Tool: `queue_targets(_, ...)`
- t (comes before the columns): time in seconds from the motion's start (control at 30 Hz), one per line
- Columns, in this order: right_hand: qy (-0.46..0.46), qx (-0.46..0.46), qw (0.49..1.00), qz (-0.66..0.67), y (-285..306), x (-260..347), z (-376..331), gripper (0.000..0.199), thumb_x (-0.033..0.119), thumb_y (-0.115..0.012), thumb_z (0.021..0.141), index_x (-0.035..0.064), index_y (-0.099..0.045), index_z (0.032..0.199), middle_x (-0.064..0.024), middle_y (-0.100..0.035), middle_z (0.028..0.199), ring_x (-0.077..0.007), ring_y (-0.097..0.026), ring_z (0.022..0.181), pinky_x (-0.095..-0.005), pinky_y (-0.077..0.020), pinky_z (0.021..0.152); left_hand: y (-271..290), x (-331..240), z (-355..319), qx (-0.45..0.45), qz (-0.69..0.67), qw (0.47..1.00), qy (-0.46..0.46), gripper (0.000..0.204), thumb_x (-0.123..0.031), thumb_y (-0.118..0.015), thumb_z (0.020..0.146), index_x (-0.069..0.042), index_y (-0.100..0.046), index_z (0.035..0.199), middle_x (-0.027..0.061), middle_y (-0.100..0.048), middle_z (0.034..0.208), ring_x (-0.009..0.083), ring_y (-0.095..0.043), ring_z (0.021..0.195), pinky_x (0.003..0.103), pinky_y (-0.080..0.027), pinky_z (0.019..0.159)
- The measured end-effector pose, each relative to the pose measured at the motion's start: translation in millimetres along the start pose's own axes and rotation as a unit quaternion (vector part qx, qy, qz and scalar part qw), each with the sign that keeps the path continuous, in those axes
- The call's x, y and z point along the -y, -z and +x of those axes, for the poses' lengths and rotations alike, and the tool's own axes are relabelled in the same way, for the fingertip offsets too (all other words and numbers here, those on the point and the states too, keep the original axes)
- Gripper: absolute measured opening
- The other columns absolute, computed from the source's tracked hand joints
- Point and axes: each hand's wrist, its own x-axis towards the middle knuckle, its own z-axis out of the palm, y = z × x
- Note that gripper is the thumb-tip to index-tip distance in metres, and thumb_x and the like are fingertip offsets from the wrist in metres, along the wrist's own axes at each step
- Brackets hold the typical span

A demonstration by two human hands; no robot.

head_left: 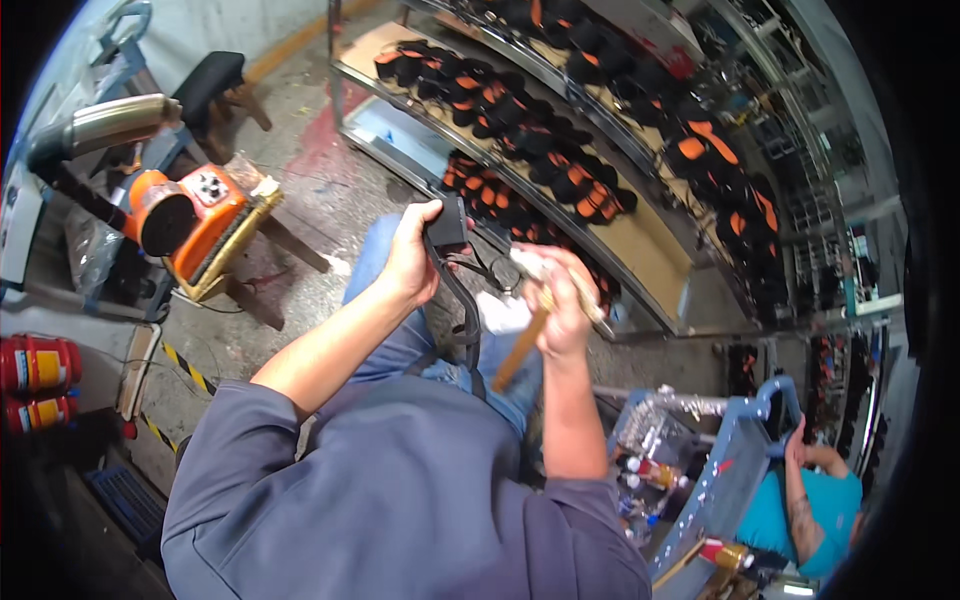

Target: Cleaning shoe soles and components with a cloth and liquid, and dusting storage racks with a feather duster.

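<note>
My left hand (415,255) is closed around a black piece (447,225) with a blocky upper end and long strap-like parts hanging down over my lap. I cannot make out its exact kind. To the right of it, my right hand (565,310) grips a tool with a flat brown wooden handle (522,350) pointing down toward my knee. A pale, whitish part (530,265) sticks out above the same fist; its shape is partly hidden by my fingers. The two hands are apart, above my blue-jeaned legs (375,265).
A tiered rack (660,285) ahead carries many black and orange pieces (500,110). An orange machine (210,195) with a metal tube (125,120) sits on a wooden stool at left. At right stand a blue cart (720,470) with bottles and a person in teal (800,510). Red containers (40,365) are far left.
</note>
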Motion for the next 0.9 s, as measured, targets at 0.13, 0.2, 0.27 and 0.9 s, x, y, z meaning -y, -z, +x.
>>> queue_targets(0.13, 0.014, 0.014, 1.0, -0.021, 2.8, -12.9, -2.1, 0.03, 0.013, -0.054, 0.097, -0.0076, -0.059, 0.118, -0.0277, -0.066, 0.118, -0.0139, -0.053, 0.06, -0.0212, -0.0431, 0.052, -7.5, 30.2, -6.9, 0.047, 0.059, 0.997, -0.007, 0.043, -0.045, -0.048, 0.098, -0.004, -0.06, 0.106, 0.0097, -0.068, 0.09, 0.0145, -0.06, 0.056, 0.023, -0.042, 0.042)
queue_targets(0.2, 0.016, 0.01, 0.999, -0.026, 6.3, -12.5, -6.9, 0.028, 0.011, -0.054, 0.097, -0.0071, -0.06, 0.117, -0.0249, -0.066, 0.113, -0.0132, -0.052, 0.06, -0.0211, -0.043, 0.052, -13.4, 36.7, -8.0, 0.045, 0.063, 0.997, -0.008, 0.043, -0.045, -0.048, 0.098, -0.005, -0.06, 0.106, 0.0095, -0.068, 0.09, 0.0136, -0.058, 0.054, 0.023, -0.041, 0.041)
queue_targets(0.27, 0.032, 0.002, 0.999, -0.03, 8.4, -9.9, -12.0, 0.024, 0.008, -0.055, 0.097, -0.0062, -0.062, 0.116, -0.0193, -0.067, 0.104, -0.0118, -0.052, 0.06, -0.0211, -0.0428, 0.053, -20.9, 41.9, -7.4, 0.048, 0.077, 0.996, -0.015, 0.043, -0.046, -0.048, 0.099, -0.005, -0.06, 0.104, 0.009, -0.068, 0.089, 0.0116, -0.054, 0.051, 0.022, -0.039, 0.04)
queue_targets(0.9, -0.026, 0.009, 0.989, -0.143, 29.1, 7.9, -38.3, 0.024, 0.008, -0.052, 0.097, -0.0056, -0.06, 0.115, -0.0153, -0.067, 0.098, -0.0113, -0.051, 0.056, -0.0209, -0.0398, 0.051, -33.2, 59.5, -24.7, 0.053, 0.278, 0.948, -0.143, 0.014, -0.021, -0.048, 0.096, -0.008, -0.047, 0.092, 0.0029, -0.053, 0.08, 0.0087, -0.046, 0.068, 0.022, -0.04, 0.059)
